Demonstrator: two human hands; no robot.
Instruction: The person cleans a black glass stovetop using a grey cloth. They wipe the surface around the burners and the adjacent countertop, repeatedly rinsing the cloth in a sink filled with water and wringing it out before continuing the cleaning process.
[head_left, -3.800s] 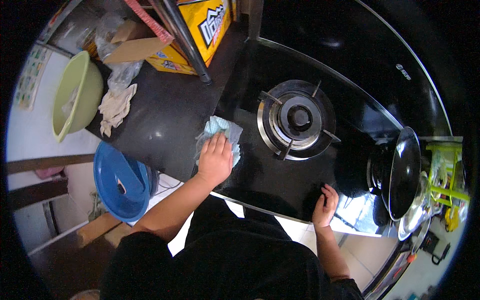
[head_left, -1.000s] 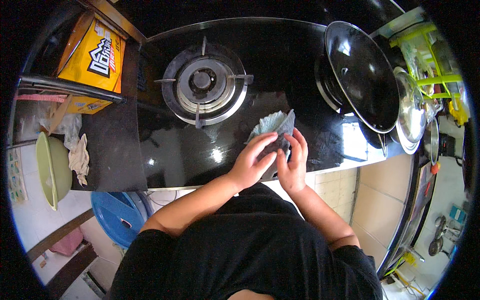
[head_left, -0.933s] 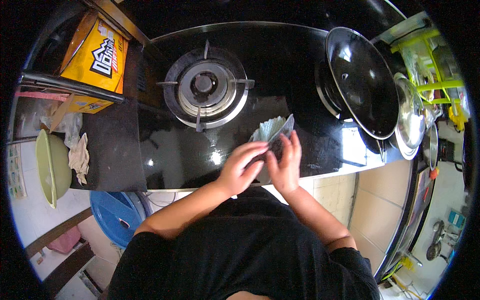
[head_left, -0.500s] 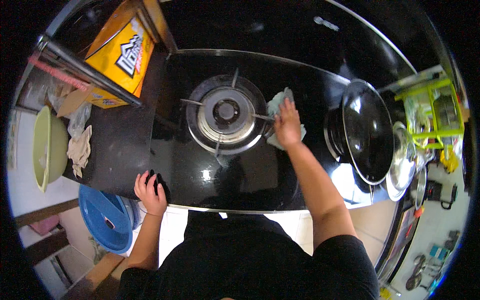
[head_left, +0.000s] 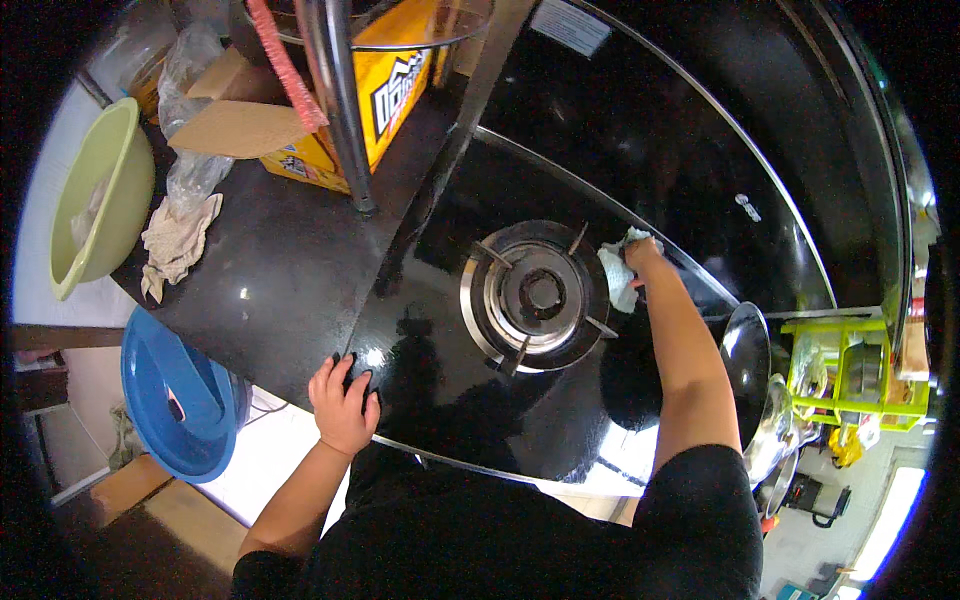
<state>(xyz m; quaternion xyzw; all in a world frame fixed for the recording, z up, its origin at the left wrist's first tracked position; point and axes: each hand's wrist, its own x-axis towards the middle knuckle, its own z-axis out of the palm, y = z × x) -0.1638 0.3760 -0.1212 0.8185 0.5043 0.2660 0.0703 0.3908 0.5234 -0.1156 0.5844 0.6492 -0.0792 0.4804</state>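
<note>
My right hand (head_left: 644, 260) reaches to the far side of a black glass gas stove. Its curled fingers press a pale, light green cloth (head_left: 619, 280) onto the glass beside the burner (head_left: 540, 292), near the back edge. Part of the cloth is hidden under the hand. My left hand (head_left: 346, 408) lies on the stove's near left corner, by the seam with the dark countertop (head_left: 290, 270). Its fingers are apart and hold nothing.
Metal pot supports stick out around the burner. A black pan (head_left: 746, 360) stands right of my right forearm, near a green rack (head_left: 860, 385). At left are a yellow carton (head_left: 390, 110), a beige rag (head_left: 180, 240), a green basin (head_left: 105, 200) and a blue tub (head_left: 180, 400).
My view has turned, so the stove appears tilted and further right. My right hand has moved the cloth away from me to the back edge, its fingers now curled. My left hand stays near the front edge.
</note>
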